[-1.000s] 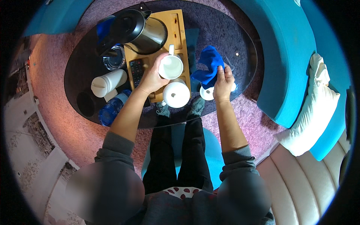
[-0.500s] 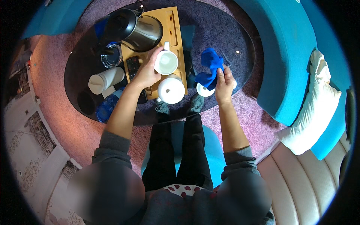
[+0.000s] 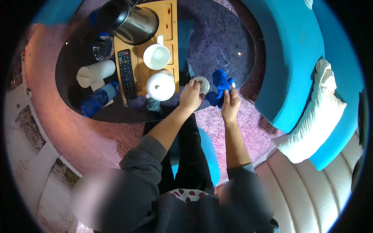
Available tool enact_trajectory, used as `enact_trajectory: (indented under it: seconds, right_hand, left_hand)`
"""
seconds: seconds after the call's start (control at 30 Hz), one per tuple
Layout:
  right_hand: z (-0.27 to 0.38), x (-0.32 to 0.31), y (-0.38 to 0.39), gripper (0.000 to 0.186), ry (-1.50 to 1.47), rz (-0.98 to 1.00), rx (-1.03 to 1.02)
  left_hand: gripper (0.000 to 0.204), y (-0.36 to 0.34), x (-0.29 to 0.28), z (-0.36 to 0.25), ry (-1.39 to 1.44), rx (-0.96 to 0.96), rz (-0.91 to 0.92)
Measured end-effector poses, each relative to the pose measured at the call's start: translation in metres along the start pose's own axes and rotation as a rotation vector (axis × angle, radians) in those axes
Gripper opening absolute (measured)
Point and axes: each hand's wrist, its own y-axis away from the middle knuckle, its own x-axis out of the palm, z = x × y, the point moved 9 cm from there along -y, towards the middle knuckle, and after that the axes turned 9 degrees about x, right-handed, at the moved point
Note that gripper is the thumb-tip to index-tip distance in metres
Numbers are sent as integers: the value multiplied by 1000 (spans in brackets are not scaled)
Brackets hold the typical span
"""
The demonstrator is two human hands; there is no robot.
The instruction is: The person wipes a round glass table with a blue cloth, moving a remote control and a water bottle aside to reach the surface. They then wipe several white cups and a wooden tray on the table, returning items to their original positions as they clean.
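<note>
My left hand [image 3: 191, 96] is closed at the left rim of a small white cup [image 3: 203, 84] on the dark oval table, its fingers bent over the edge. A crumpled blue cloth [image 3: 220, 82] is pinched in my right hand [image 3: 230, 104], just right of that cup. Beside the cloth, a bit of something white [image 3: 233, 85] shows, mostly hidden. On the wooden tray [image 3: 173, 23] stand a white mug [image 3: 157, 56], with its handle pointing away from me, and, nearer to me, a white lidded pot or mug [image 3: 161, 87].
A steel kettle [image 3: 140, 25] with a black lid and a black remote [image 3: 126, 73] are on the tray. Left of it are a glass ashtray [image 3: 103, 48], a white cylinder [image 3: 96, 73] and a blue bottle [image 3: 100, 99]. A curved teal sofa [image 3: 289, 66] with a white pillow [image 3: 311, 116] stands right.
My left hand has left the white mug on the tray and moved right to the small white cup. The blue cloth in my right hand is lower. The whole view has shifted a little.
</note>
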Motion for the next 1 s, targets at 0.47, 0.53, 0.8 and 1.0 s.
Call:
enact_trajectory:
  seconds: [0.47, 0.53, 0.8, 1.0]
  right_hand:
    - [-40, -34, -8, 16, -383, -112, 91]
    - [-44, -43, -10, 17, -428, -124, 114]
    - [-37, -5, 3, 14, -476, -68, 97]
    - [-18, 28, 13, 15, -454, -8, 106]
  left_hand:
    - [18, -13, -33, -36, 216, 69, -107]
    - [17, -10, -77, -38, 247, 99, -265]
    - [16, -23, -215, 24, -133, 46, -390]
    - [18, -30, -205, 41, -176, 75, -314]
